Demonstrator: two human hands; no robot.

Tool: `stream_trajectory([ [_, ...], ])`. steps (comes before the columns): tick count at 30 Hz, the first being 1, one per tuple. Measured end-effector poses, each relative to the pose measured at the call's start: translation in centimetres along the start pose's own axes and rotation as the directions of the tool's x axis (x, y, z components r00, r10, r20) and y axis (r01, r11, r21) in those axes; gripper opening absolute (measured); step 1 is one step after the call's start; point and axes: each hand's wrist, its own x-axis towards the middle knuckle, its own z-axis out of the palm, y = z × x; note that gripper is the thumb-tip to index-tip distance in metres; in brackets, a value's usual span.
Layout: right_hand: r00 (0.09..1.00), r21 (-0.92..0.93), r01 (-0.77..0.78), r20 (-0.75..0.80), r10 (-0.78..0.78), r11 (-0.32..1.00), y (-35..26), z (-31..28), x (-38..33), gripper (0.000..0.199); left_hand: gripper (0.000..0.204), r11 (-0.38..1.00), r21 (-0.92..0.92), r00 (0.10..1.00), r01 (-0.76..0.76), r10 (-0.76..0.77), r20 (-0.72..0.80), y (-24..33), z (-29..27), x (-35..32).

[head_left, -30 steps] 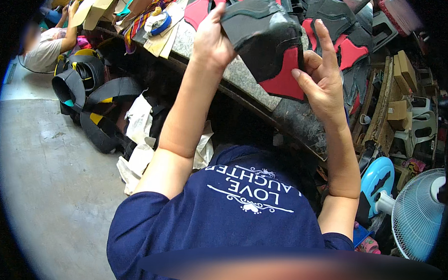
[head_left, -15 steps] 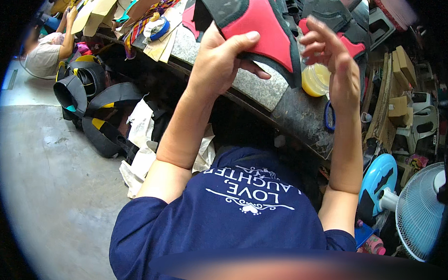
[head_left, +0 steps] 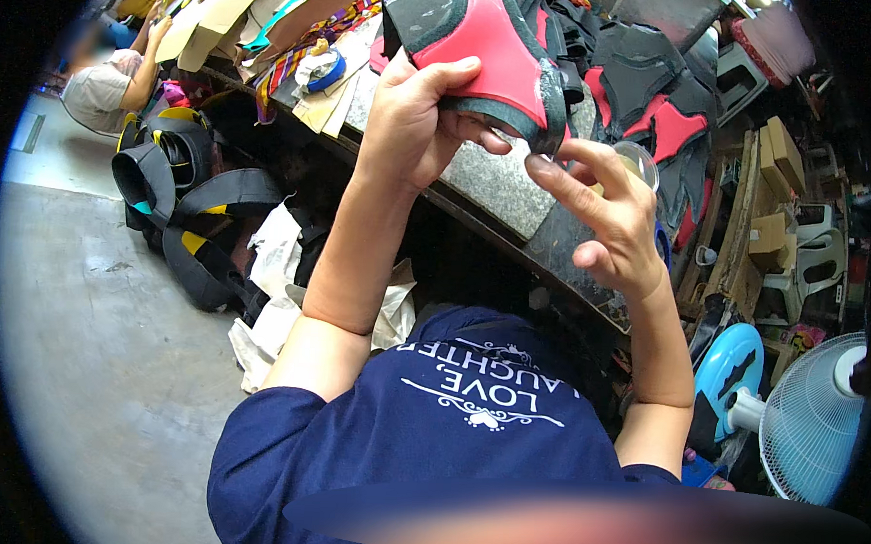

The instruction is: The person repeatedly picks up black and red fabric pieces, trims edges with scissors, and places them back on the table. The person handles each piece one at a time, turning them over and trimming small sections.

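Red-and-black padded piece (head_left: 491, 58) gripped in my left hand (head_left: 417, 118), above the granite slab (head_left: 501, 183).
Right hand (head_left: 610, 221) open just beside it, fingers apart, index fingertip near its lower edge.

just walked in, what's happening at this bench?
A person in a dark blue shirt holds a red and black padded piece up over a cluttered workbench. The left hand has its grip closed on the piece's lower edge, thumb on the red face. The right hand is open just below it, one fingertip at the piece's dark edge. More red and black pieces lie on the bench behind. A second person sits further off at the left, and a fan stands at the right.
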Motion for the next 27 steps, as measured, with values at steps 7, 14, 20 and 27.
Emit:
stream_trajectory([
  [7, 0.974, 0.026, 0.090, -0.211, -0.083, 0.996, 0.8, -0.6, 0.1, 0.082, 0.030, 1.000, -0.016, 0.999, 0.010, -0.009, 0.042, -0.4, 0.7, -0.1],
  [14, 0.953, -0.154, -0.192, -0.266, 0.147, 0.969, 1.4, 1.1, 0.6, 0.075, 0.027, 0.998, -0.047, 0.998, -0.037, 0.039, 0.047, -0.4, 1.7, -0.2],
  [20, 0.984, -0.347, 0.045, -0.146, -0.102, 0.937, 1.0, 1.4, -0.1, 0.079, 0.026, 0.983, -0.146, 0.993, -0.114, 0.116, 0.006, -1.1, 2.0, -0.1],
  [27, 0.921, 0.000, -0.104, -0.378, 0.096, 0.995, 1.7, 2.1, -0.4, 0.081, 0.023, 0.972, -0.062, 0.972, -0.228, 0.224, -0.068, -0.8, 2.4, -0.1],
])
